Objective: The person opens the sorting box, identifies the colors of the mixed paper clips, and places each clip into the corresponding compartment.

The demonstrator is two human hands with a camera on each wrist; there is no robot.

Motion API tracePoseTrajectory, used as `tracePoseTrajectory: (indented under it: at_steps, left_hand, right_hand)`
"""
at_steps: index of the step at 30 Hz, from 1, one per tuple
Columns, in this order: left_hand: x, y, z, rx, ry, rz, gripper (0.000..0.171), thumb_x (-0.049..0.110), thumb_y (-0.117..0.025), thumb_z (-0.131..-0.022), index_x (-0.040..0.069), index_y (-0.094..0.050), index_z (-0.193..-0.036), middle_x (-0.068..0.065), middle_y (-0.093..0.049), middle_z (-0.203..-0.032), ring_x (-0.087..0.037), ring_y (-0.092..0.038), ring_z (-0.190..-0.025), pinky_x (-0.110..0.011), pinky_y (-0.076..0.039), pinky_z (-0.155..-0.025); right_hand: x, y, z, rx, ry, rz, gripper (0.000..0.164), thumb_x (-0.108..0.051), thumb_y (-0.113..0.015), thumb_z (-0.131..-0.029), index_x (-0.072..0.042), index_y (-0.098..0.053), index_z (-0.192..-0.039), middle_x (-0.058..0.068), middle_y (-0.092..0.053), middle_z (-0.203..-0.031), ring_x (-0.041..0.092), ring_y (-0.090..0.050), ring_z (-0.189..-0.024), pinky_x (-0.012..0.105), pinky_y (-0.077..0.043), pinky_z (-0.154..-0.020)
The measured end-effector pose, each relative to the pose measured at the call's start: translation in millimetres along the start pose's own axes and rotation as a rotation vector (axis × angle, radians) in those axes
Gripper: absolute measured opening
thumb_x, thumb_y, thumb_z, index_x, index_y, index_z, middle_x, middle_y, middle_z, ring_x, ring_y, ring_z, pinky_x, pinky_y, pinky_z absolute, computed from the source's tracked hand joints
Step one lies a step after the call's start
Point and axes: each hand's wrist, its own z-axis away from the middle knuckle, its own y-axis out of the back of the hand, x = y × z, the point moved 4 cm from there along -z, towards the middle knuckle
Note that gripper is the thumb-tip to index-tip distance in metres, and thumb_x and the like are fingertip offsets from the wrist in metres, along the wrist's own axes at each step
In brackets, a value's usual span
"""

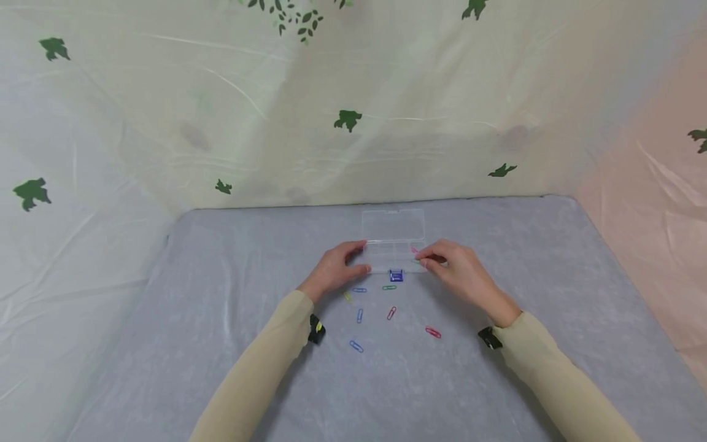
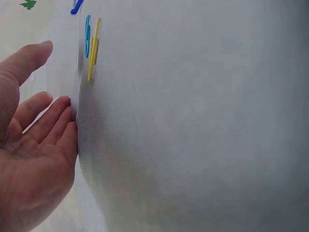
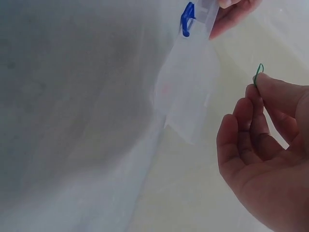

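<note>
A clear plastic box (image 1: pixel 381 264) with compartments stands with its lid (image 1: pixel 393 224) folded back. My left hand (image 1: pixel 337 264) holds the box's left end, thumb at the front corner and fingers toward the back. Between thumb and fingertip, my right hand (image 1: pixel 455 270) pinches a green paper clip (image 3: pixel 259 70) above the box's right end. A pink paper clip (image 1: pixel 414 250) shows in the box beside the right fingertips. On the box's front edge is a blue latch (image 1: pixel 396 275).
Several loose paper clips lie on the grey cloth in front of the box: a green clip (image 1: pixel 389 287), a yellow clip (image 1: pixel 347 296), a blue clip (image 1: pixel 356 346) and a red clip (image 1: pixel 433 332) among them. Behind the table hangs a pale curtain (image 1: pixel 420 141).
</note>
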Motion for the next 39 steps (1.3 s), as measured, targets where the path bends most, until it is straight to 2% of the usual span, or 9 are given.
tracePoseTrajectory:
  at_steps: [9, 20, 39]
  left_hand:
    - [0.4, 0.1, 0.2, -0.003, 0.0, 0.004, 0.068, 0.029, -0.075, -0.097, 0.014, -0.046, -0.156, -0.01, -0.048, -0.157, -0.027, -0.044, -0.145, -0.041, -0.035, -0.121]
    - [-1.1, -0.3, -0.5, 0.005, -0.014, 0.015, 0.067, 0.027, -0.076, -0.096, 0.012, -0.048, -0.155, -0.01, -0.05, -0.156, -0.028, -0.046, -0.144, -0.042, -0.036, -0.121]
    - [-1.2, -0.7, -0.5, -0.001, -0.004, 0.0, 0.068, 0.029, -0.075, -0.097, 0.013, -0.047, -0.156, -0.01, -0.049, -0.157, -0.027, -0.045, -0.145, -0.041, -0.036, -0.121]
  right_hand:
    - [9, -5, -12, -0.022, -0.057, 0.007, 0.017, -0.001, -0.071, -0.096, -0.005, -0.078, -0.112, 0.009, -0.074, -0.109, 0.024, -0.067, -0.095, 0.044, -0.059, -0.084]
    - [15, -13, -21, -0.046, -0.075, 0.041, 0.016, -0.002, -0.072, -0.096, -0.004, -0.078, -0.11, 0.011, -0.074, -0.108, 0.025, -0.066, -0.096, 0.045, -0.058, -0.084]
    - [19, -22, -27, -0.099, -0.128, 0.076, 0.015, -0.003, -0.071, -0.097, -0.005, -0.079, -0.11, 0.011, -0.074, -0.11, 0.026, -0.065, -0.098, 0.046, -0.055, -0.088]
